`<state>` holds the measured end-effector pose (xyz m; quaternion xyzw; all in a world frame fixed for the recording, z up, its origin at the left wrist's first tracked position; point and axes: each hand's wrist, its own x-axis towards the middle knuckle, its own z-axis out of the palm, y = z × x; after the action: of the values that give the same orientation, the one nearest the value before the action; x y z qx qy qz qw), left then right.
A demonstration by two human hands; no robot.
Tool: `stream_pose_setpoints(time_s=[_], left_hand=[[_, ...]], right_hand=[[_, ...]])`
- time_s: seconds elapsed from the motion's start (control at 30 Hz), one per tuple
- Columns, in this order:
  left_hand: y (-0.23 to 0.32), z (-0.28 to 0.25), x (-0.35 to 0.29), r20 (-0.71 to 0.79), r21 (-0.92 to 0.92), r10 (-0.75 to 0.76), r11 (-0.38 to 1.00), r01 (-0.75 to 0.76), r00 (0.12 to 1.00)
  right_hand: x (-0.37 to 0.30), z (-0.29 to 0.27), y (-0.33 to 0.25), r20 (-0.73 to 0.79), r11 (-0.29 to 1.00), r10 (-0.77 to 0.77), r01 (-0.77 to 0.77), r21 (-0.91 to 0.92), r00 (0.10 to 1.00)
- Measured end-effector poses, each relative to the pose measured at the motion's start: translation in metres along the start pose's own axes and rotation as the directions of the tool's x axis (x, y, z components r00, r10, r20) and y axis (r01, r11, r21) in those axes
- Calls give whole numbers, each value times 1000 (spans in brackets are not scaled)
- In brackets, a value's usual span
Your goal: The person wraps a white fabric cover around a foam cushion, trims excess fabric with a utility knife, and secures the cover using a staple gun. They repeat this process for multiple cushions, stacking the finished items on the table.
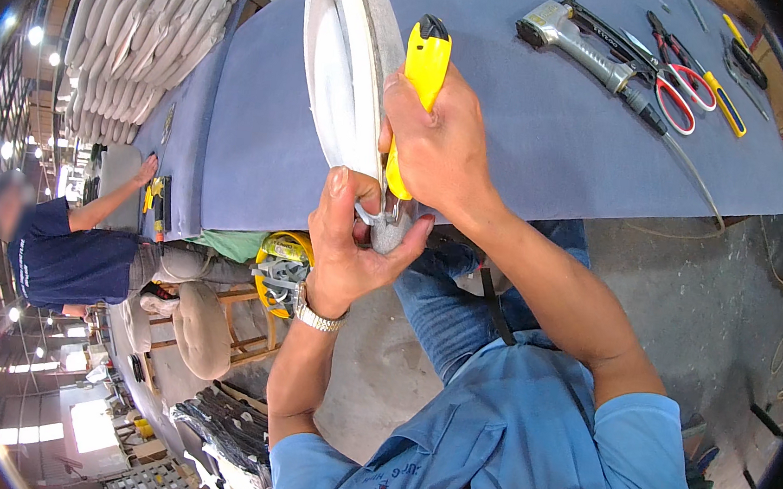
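My right hand [445, 137] is wrapped round a yellow utility knife [426, 66], its lower end pointing down toward my left fingers. A long curved padded piece [329, 81], white inside with a light grey fabric edge, stands up from the near edge of the table. Its lower end is pinched in my left hand [341, 235], where a grey fabric flap [391, 230] shows between thumb and fingers. The knife's tip is at this grey fabric; whether the blade touches it I cannot tell. A metal watch [318, 317] sits on my left wrist.
On the blue-grey table [265, 94] lie a staple gun [581, 51] with a hose, red-handled scissors [679, 97] and several hand tools at right. Grey padded pieces [140, 36] are stacked at far left. Beyond a yellow bucket [282, 277] and stool, another person [74, 249] works.
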<state>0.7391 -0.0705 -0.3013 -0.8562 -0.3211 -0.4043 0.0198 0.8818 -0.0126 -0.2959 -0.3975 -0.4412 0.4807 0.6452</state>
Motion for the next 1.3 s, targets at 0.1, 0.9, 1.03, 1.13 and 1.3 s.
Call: stream_pose_setpoints(time_s=[0.1,0.9,1.03,1.13,1.3], left_hand=[[1,1,-4,-2,-31,-52,998,52,999],[-4,2,-5,-212,29,-63,997,71,975],[6,-10,-24,-314,226,-156,946,233,937],[3,-13,-42,-381,206,-305,892,402,873],[-13,-42,-49,-358,185,-418,844,503,835]], right_hand=[[-2,3,-3,-41,998,-58,56,-40,998],[39,-58,-37,-144,950,-275,292,109,951],[97,-162,-42,9,577,-291,183,-796,957],[137,-247,-21,42,107,-98,53,-993,994],[167,-309,-14,34,-193,-35,27,-981,999]])
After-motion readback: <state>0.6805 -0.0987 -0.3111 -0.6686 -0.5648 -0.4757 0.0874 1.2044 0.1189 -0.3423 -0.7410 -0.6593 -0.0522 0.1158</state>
